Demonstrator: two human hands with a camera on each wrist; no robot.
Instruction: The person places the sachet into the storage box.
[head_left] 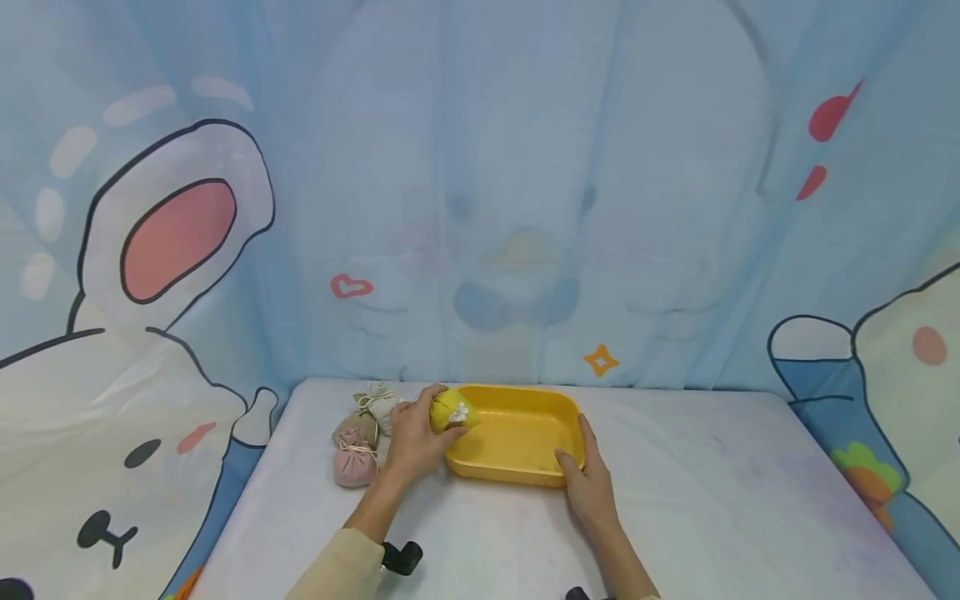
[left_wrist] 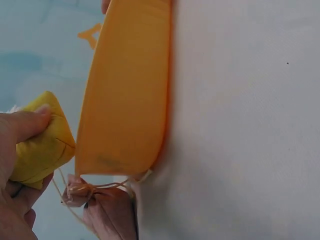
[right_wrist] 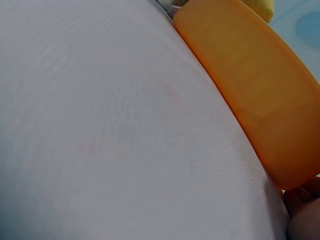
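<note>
My left hand grips a small yellow cloth sachet with a white flower on it, above the left end of a yellow rectangular tray. In the left wrist view the thumb presses on the sachet, just beside the tray's wall. At the tray's right end, my right hand holds the rim, thumb on the near side and fingers outside. The right wrist view shows the tray's outer wall and only a bit of that hand.
Left of the tray lie a pink drawstring pouch, an olive-brown one and a pale one, close together. They stand on a white-covered table. A blue cartoon curtain hangs behind the table.
</note>
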